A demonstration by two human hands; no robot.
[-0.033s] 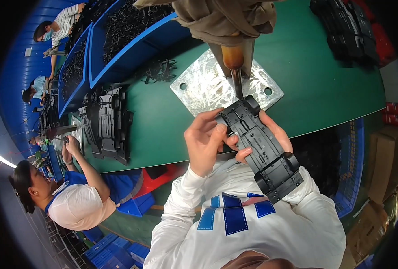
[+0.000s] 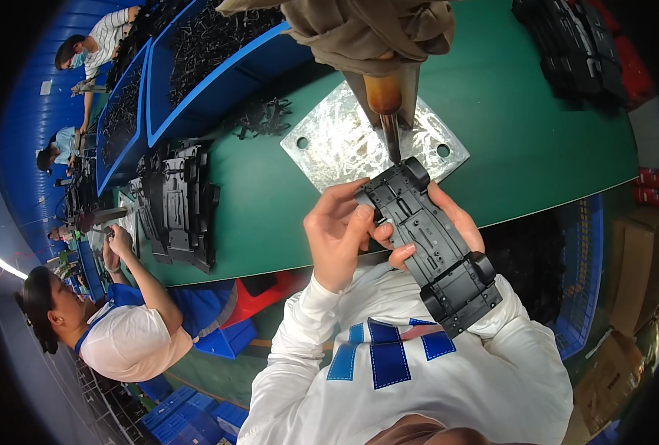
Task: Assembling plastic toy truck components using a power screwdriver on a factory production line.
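Both hands hold a black plastic toy car chassis (image 2: 430,241), underside up with its wheels on, slanting from the metal plate toward my chest. My left hand (image 2: 338,236) grips its far left side, thumb and fingers bent by the wheel. My right hand (image 2: 456,216) wraps the right side from beneath, with fingertips showing at both edges. Just over the far end hangs a pointed metal tip (image 2: 393,137) below an amber-brown collar (image 2: 386,95); whether it touches the chassis I cannot tell.
A scratched metal plate (image 2: 322,141) lies on the green table (image 2: 526,159). Stacked black chassis (image 2: 185,200) stand left, others (image 2: 578,52) far right. Small black parts (image 2: 266,116) lie near blue bins (image 2: 222,81). Brown cloth (image 2: 366,37) wraps the overhead tool. A co-worker (image 2: 133,326) sits left.
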